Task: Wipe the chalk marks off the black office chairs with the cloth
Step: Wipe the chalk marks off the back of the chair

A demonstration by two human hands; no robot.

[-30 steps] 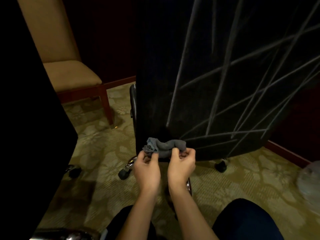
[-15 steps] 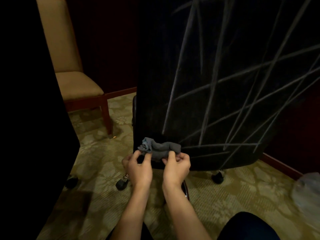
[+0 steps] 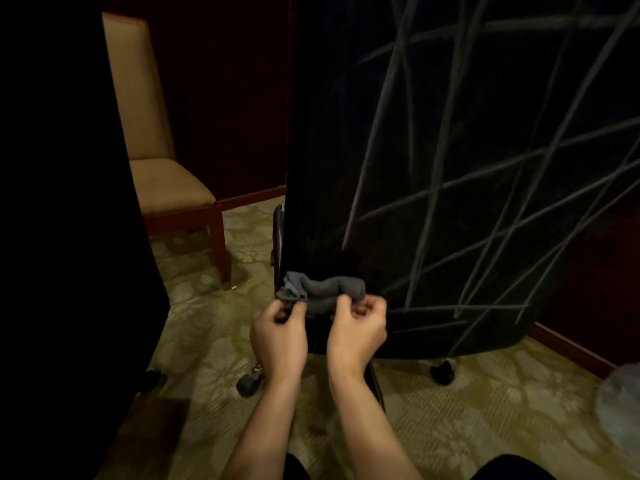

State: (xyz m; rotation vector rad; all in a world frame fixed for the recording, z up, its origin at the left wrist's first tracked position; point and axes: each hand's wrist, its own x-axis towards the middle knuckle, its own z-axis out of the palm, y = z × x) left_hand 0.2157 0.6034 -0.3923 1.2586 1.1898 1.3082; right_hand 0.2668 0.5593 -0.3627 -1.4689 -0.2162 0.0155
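1. Head view, frame centre: bunched grey cloth [image 3: 320, 292] held against the lower left corner of the black office chair [image 3: 450, 168].
2. Left hand [image 3: 278, 336] and right hand [image 3: 358, 329] pinch its ends with curled fingers.
3. Pale chalk marks [image 3: 440, 181] cross the backrest, centre to right.

Matt fabric chair back [image 3: 450, 168] — crumpled cloth [image 3: 322, 292]

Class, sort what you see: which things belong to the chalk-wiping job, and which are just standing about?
Job: grey cloth, held by left hand and right hand; black office chair with chalk marks.
Standing about: tan chair; patterned carpet.
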